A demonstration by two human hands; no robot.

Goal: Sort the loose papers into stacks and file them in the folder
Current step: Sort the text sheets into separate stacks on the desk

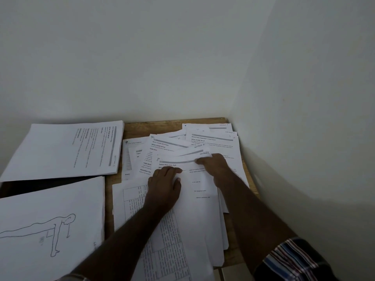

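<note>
- Surface: we see a small wooden table [178, 125] pushed into a corner; its top is a warm tan, grain faintly visible, bare only along the far edge and in a strip between the paper groups; light is dim.
- Room: plain pale walls [142, 57] meet in a corner behind the table at right; matte, unmarked.
- Loose papers [213, 138]: white printed sheets fanned and overlapping across the right half of the table, thin, flat, corners askew; some bear grey header bars and handwritten section labels at the top right corner; nearest us, a sheet with a dense printed table [166, 236] lies under the left forearm.
- Far-left stack [60, 151]: squared pile of several sheets, text turned sideways, edges aligned.
- Near-left stack [50, 220]: top sheet shows a line drawing of a figure in a push-up pose; a dark gap shows between the two stacks; we cannot tell what it is.
- Left hand [164, 185]: palm down, fingers nearly straight, pressing flat on the fanned sheets.
- Right hand [213, 165]: fingers curled, pinching the upper edge of one sheet [182, 159], which bows upward slightly.
- Striped fabric [290, 258], dark with white and blue bands, shows at lower right.
</note>
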